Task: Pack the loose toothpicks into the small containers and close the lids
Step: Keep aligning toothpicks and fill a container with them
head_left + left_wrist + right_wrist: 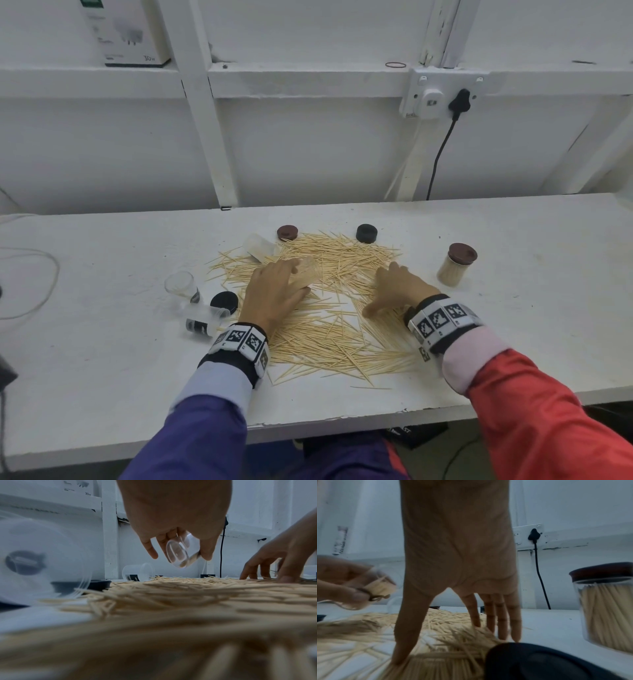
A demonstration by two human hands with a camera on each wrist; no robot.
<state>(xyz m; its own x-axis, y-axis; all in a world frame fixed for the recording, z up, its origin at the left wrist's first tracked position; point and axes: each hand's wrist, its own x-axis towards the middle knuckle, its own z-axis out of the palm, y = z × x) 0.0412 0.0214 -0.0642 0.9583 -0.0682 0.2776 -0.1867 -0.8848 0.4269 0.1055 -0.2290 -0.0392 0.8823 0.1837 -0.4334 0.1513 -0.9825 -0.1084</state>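
A wide pile of loose toothpicks (342, 260) covers the middle of the white table (513, 308). My left hand (291, 279) holds a small clear container (181, 551) tilted just above the pile, and some toothpicks lie inside it. My right hand (380, 289) lies spread on the pile's right side. Its straight fingers (501, 615) and thumb press into the toothpicks. To the right a container full of toothpicks (455, 265) stands with its brown lid on. Three empty containers are to the left: one upright (181, 284), one on its side (205, 320), one lying behind (260, 246).
Loose lids lie around the pile: a brown one (287, 233), a black one (366, 233) at the back, another black one (224, 302) at the left. A black cable (436, 161) hangs from a wall socket. A thin wire loop (30, 284) lies far left.
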